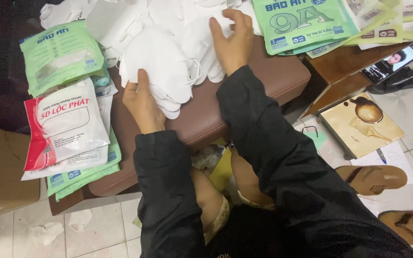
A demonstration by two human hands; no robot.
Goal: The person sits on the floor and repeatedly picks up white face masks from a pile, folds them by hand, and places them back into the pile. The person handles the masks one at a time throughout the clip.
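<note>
A fanned stack of white folded fabric face masks [161, 71] lies on a brown padded leather stool [264, 81] at the centre of the view. The left hand [142, 102], at seven o'clock of the stack, grips its lower edge, thumb on top and fingers beneath. The right hand [233, 40], at two o'clock of the stack, rests flat on the masks with fingers spread, grasping nothing. At nine o'clock lies a red-and-white plastic mask packet [63, 126] over pale green plastic packets [60, 55]. More green packets [302, 21] sit at one o'clock. A brown sandal [371, 177] lies on the tiled floor [96, 229] at four o'clock.
</note>
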